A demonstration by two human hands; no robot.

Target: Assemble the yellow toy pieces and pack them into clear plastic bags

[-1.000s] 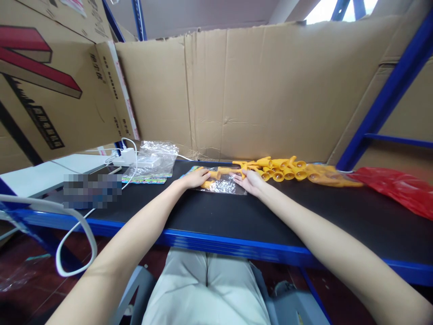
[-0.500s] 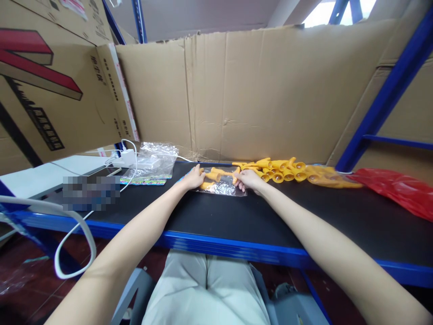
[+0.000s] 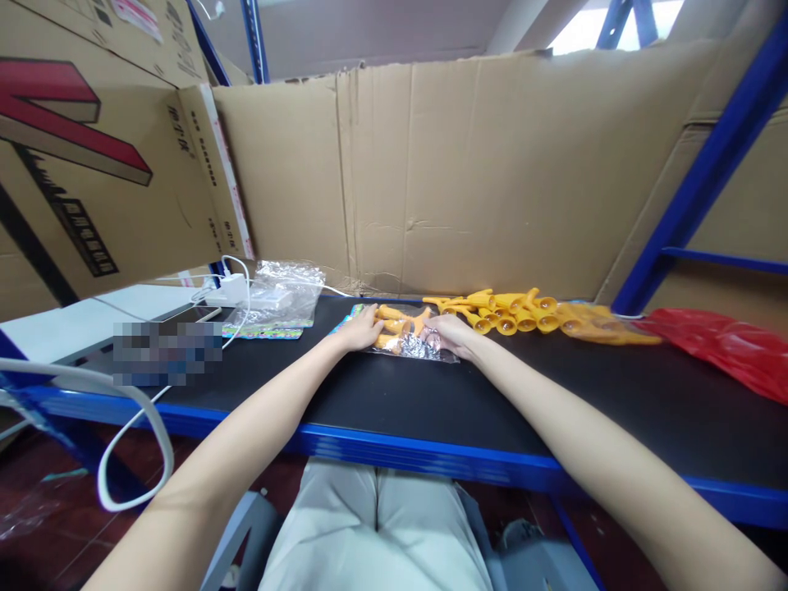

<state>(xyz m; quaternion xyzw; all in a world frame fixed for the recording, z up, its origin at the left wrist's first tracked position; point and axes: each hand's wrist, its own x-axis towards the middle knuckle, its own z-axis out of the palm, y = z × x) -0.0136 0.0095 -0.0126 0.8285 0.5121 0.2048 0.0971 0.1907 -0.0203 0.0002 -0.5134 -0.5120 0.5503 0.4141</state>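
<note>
A clear plastic bag [image 3: 414, 348] with a colourful printed end lies on the black shelf top, holding several yellow-orange horn-shaped plastic pieces [image 3: 394, 326]. My left hand [image 3: 362, 330] rests over the bag's printed left end, its fingers closed on the bag beside the pieces. At the opposite end, my right hand [image 3: 452, 333] has bent fingers around the tip of one yellow piece. Shiny film covers part of these fingertips, and I cannot tell whether they are inside the bag or under its edge.
A pile of yellow horn-shaped pieces [image 3: 508, 312] lies behind and right of my right hand. Beyond it is a red plastic bag [image 3: 720, 345]. Flat clear bags [image 3: 286, 295], a white charger [image 3: 232, 287] and cables occupy the left. A cardboard wall [image 3: 492, 172] stands behind.
The pieces have gone deeper into the bag, lying closer together. My left hand has shifted slightly right, showing more of the printed end. My right fingers have moved in under the film.
</note>
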